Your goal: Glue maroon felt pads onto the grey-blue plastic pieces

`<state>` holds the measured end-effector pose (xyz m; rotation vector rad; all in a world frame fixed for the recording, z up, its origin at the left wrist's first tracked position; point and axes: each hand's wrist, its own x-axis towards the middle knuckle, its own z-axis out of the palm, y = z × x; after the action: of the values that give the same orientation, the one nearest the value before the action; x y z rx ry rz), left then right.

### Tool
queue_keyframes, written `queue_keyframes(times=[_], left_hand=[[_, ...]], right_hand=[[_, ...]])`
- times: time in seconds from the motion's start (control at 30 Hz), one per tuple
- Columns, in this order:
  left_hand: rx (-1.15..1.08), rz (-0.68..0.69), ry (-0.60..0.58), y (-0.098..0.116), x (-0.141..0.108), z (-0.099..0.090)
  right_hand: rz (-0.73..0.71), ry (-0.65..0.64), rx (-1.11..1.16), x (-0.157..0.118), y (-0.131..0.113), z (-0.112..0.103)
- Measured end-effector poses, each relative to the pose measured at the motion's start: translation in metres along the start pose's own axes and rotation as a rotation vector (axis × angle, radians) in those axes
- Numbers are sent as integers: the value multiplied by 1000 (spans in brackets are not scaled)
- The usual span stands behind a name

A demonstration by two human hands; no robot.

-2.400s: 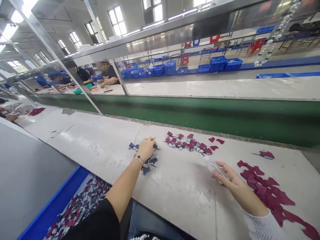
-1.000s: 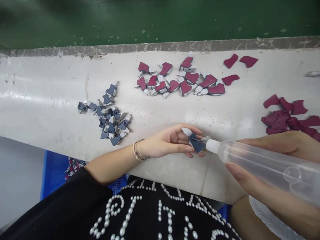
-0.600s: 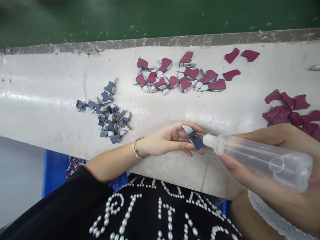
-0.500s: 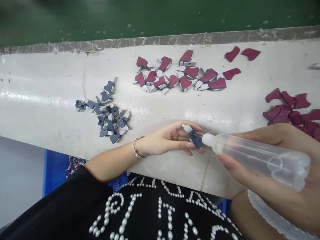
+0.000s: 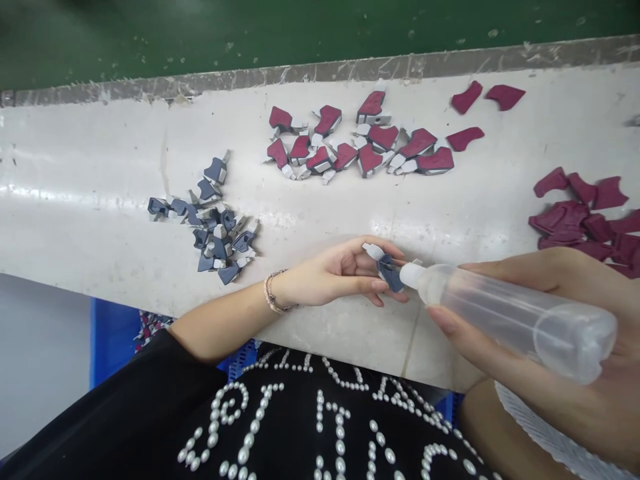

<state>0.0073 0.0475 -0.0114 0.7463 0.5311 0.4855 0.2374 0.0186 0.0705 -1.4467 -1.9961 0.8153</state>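
Between the thumb and fingers of my left hand (image 5: 345, 272) is a small dark blue and light grey plastic part (image 5: 390, 272). My right hand (image 5: 555, 320) grips a translucent squeeze bottle (image 5: 515, 320), which lies tilted with its white nozzle pointing left. The nozzle's tip is over the blue part; whether they touch I cannot tell. Left of my hands lies a pile of similar blue and grey parts (image 5: 220, 247). Beyond them, several grey parts topped with maroon pieces (image 5: 383, 137) are spread on the white table (image 5: 310, 220).
Loose maroon pieces (image 5: 565, 220) are heaped at the right, near my right hand. A few more maroon pieces (image 5: 465, 139) lie at the back right. A blue bin (image 5: 113, 333) with small parts stands below the table edge at left. A green surface (image 5: 320, 33) borders the back.
The bottle's nozzle has shifted slightly left and up along the part. My left hand keeps the same hold. The whole view has moved a little.
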Motion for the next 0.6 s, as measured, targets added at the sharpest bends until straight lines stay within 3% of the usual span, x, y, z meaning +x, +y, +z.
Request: queue_keyframes(times=[0.6], left_hand=[[77,37,28,-2,-1,2]], right_hand=[[37,-96,-20,-2,8,-14]])
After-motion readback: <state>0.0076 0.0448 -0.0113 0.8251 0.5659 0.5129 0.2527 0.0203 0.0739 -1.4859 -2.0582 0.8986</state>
